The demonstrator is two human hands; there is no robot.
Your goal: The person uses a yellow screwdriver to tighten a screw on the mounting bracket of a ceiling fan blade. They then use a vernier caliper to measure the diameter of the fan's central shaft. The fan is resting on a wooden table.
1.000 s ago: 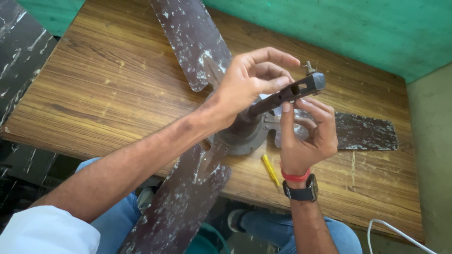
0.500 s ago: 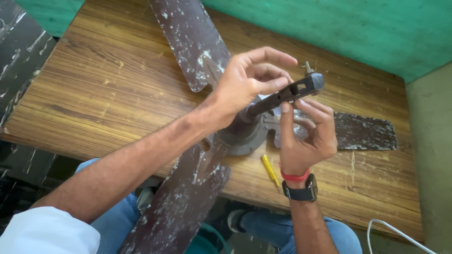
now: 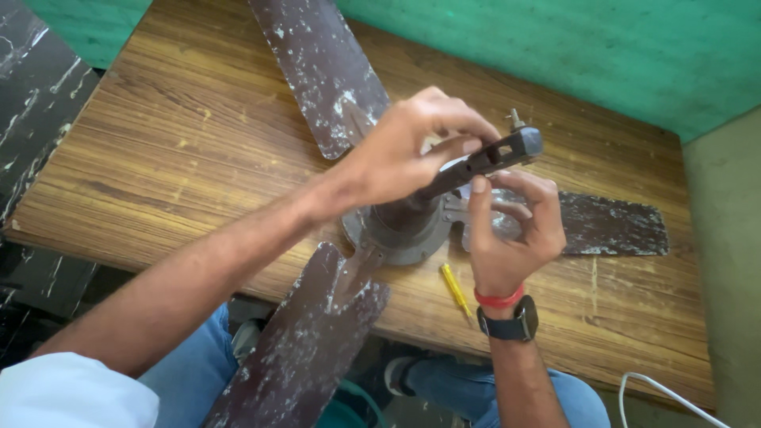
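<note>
left arm: white sleeve (image 3: 71,392) | right wrist: red band (image 3: 499,299), dark watch (image 3: 507,325) | legs: blue, probably jeans (image 3: 190,372)

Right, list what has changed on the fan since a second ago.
Nothing visibly changed. The left hand still grips the dark metal down rod of the brown three-bladed ceiling fan, and the right hand still steadies it from below.

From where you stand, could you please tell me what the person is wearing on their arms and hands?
Both hands are bare, with no gloves or rings visible. The right hand has a thin red band at the wrist and, just below it, a dark wristwatch with a black strap. The left hand and forearm are uncovered; a white short sleeve shows at the upper arm.
</note>
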